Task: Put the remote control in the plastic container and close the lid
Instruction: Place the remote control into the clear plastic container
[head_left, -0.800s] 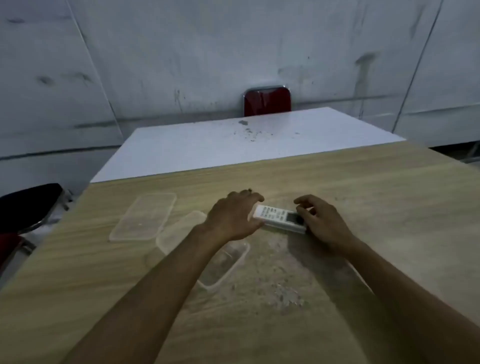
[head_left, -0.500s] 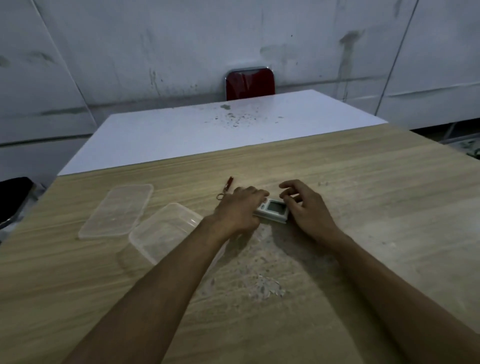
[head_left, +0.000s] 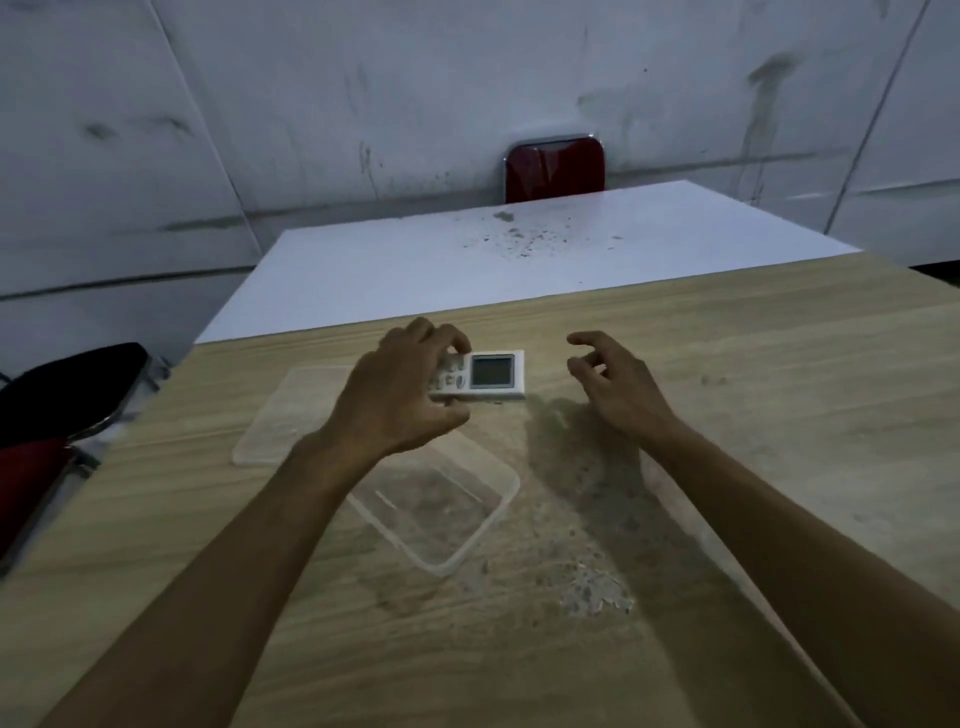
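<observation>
Our left hand (head_left: 402, 395) grips the white remote control (head_left: 485, 375) by its button end, above the wooden table (head_left: 753, 415) just beyond the open plastic container (head_left: 467, 512). Our right hand (head_left: 618, 387) hovers beside it, fingers loosely apart, empty. The left forearm hides part of the lid (head_left: 283, 415).
</observation>
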